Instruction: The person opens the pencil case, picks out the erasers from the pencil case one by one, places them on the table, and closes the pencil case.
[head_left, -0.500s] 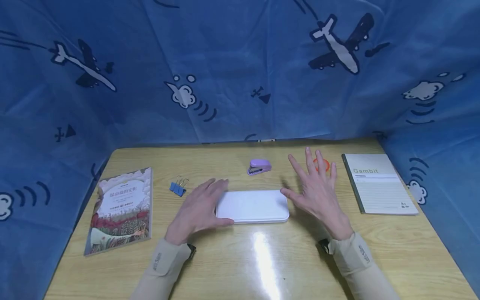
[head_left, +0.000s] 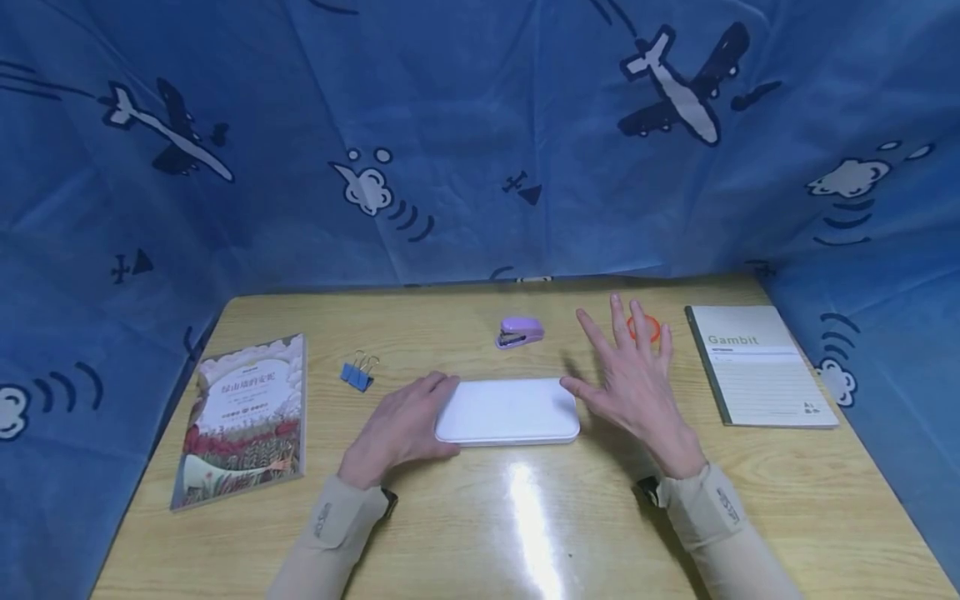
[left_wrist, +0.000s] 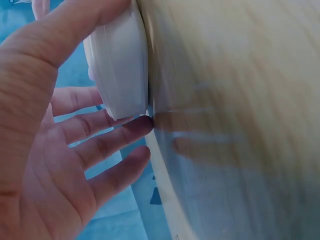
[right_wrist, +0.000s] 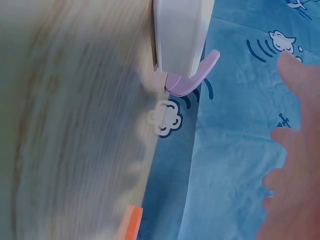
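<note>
A flat white case (head_left: 508,412) with rounded corners lies on the table in the middle of the head view. My left hand (head_left: 401,427) holds its left end, thumb along the front edge and fingers at the back; the left wrist view shows the case (left_wrist: 120,65) between thumb and fingers. By the right end, my right hand (head_left: 637,387) is raised with its fingers spread and holds nothing. In the right wrist view it stands apart from the case (right_wrist: 182,40). Behind the case sits a purple stapler (head_left: 519,332).
An orange ring-shaped thing (head_left: 654,328) lies partly behind the right fingers. A blue binder clip (head_left: 357,375) and an illustrated book (head_left: 243,417) are to the left. To the right lies a notebook (head_left: 765,375). Blue airplane-print cloth (head_left: 450,125) surrounds the wooden table (head_left: 465,517).
My left hand has moved slightly right and closed in on the case's left end, its thumb coming down from the top to the front edge. The right hand has stayed still.
</note>
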